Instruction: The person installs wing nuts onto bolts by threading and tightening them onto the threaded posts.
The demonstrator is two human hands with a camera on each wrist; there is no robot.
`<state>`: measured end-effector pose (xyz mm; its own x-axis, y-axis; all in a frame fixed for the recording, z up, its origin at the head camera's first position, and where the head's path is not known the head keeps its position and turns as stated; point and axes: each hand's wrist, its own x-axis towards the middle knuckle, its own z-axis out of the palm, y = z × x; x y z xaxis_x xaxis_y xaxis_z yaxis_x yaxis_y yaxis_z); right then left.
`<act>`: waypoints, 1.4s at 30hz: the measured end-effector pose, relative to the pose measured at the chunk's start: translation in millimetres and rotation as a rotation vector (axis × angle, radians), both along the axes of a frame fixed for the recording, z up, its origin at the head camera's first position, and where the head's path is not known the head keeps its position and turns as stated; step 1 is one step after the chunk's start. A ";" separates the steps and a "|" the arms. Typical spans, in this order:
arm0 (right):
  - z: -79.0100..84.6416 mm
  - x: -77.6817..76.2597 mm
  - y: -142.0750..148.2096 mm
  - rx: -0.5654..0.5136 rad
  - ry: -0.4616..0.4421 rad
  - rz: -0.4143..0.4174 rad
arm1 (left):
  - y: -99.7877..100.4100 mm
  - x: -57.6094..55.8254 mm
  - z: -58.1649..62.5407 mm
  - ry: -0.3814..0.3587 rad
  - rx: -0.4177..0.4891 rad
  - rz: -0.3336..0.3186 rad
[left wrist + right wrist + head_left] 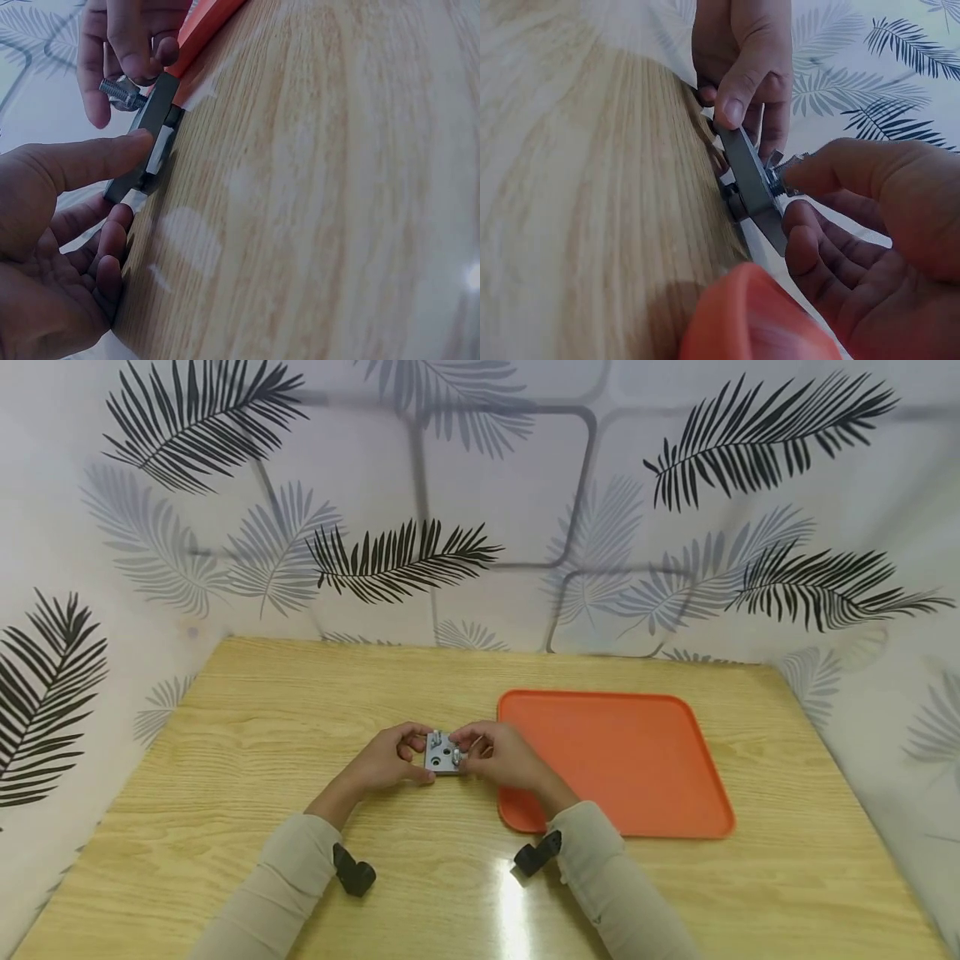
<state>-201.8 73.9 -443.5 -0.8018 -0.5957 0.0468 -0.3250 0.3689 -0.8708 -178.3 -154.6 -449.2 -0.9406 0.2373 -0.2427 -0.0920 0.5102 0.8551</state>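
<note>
A small grey metal plate (pixel 446 764) with round holes is held just at the wooden tabletop, between both hands. My left hand (pixel 386 762) grips its left side, thumb along the near edge. Two bolts stand up through the plate, each with a wing nut; one wing nut (pixel 437 739) is at the far left corner. My right hand (pixel 506 758) pinches the other wing nut (pixel 774 171) at the plate's right side. In the left wrist view a threaded bolt end (pixel 116 91) sticks out past the plate. Bolt heads (pixel 735 202) show on its underside.
An orange-red rectangular tray (pixel 615 760) lies on the table to the right, its left rim beside and under my right forearm. The wooden table (pixel 300 693) reaches back to a leaf-patterned cloth (pixel 495 518).
</note>
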 end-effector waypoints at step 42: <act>4.7 2.4 -0.7 0.053 0.002 -0.030 | 1.6 0.2 0.1 -0.024 0.002 0.009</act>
